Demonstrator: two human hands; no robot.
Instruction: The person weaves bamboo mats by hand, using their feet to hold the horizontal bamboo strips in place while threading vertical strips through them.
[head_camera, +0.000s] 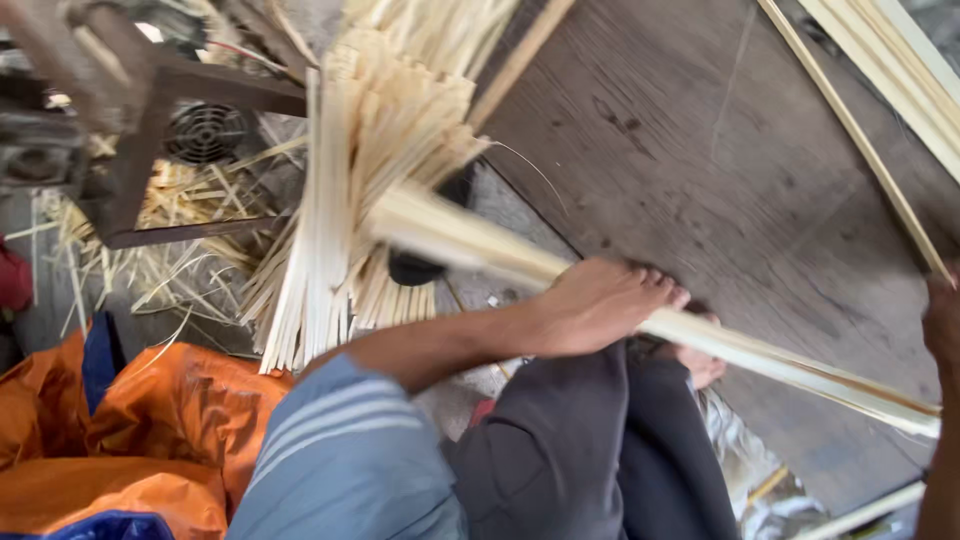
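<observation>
Left hand (600, 305) grips bamboo strip bundle (520, 258) running upper-left to lower-right.

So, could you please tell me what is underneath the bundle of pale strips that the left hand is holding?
Under the bundle of pale strips lie a grey wooden board, a dark round object and the dark-trousered knee. The left hand grips it from above; the strips cover most of the round object.

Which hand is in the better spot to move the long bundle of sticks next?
Probably the left hand: it is wrapped around the middle of the bundle of sticks. The right hand sits at its end, mostly out of view.
</observation>
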